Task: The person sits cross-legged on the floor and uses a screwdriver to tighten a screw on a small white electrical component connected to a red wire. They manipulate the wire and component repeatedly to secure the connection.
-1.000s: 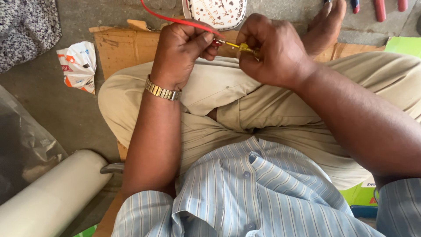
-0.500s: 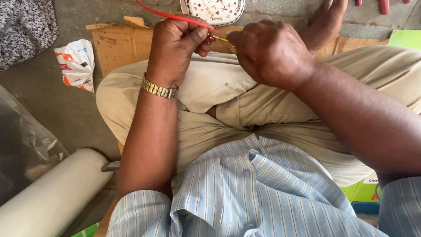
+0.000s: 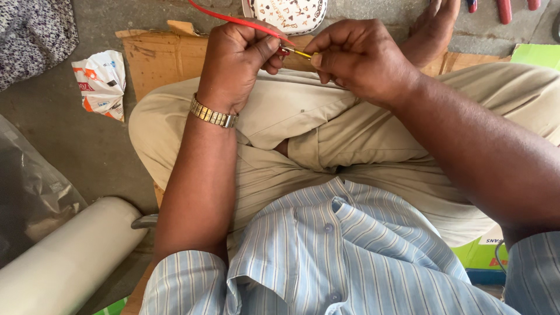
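I sit cross-legged in beige trousers on a sheet of cardboard (image 3: 154, 52). My left hand (image 3: 236, 64), with a gold watch on its wrist, pinches a thin red wire (image 3: 233, 20) that runs off to the upper left. My right hand (image 3: 361, 58) grips a small yellow-shafted tool or pin (image 3: 301, 54) whose tip meets the wire's bare end between the two hands. Both hands hover above my knees, fingers closed.
A crumpled white and orange wrapper (image 3: 99, 84) lies on the concrete at left. A white patterned round object (image 3: 291, 13) sits at the top. A white plastic pipe (image 3: 64, 262) lies bottom left, a green box (image 3: 536, 55) at right, red-handled tools (image 3: 504, 9) top right.
The hands have shifted slightly right and apart, showing more of the yellow shaft between them. The grip on the red wire is unchanged.
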